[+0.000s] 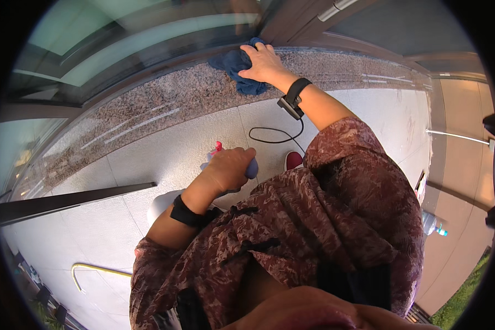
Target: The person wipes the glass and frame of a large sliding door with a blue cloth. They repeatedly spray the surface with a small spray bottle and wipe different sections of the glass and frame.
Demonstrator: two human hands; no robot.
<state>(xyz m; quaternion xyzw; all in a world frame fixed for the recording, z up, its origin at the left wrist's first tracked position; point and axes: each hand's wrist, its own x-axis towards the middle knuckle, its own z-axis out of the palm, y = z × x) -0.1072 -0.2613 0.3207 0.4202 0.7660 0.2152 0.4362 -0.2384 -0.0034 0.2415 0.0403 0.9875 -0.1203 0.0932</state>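
My right hand (265, 64) presses on a crumpled dark blue cloth (249, 87), fingers spread, at the corner where the speckled granite ledge (156, 93) meets the brown frame of the glass. Lower down and nearer my body, my left hand (231, 167) is wrapped around a bluish-purple bottle (251, 164) with a pink-red trigger or nozzle (218, 146). Much of the bottle is hidden by the fingers. A black strap with a small device (291, 107) sits on the right wrist, its cable looping below.
An open dark-framed door edge (78, 202) juts in from the left. A yellow hose (103, 269) lies on the pale tiled floor at lower left. At right are a large clear water bottle (430, 225) and a thin white rod (458, 136). A red shoe (293, 160) shows below the cable.
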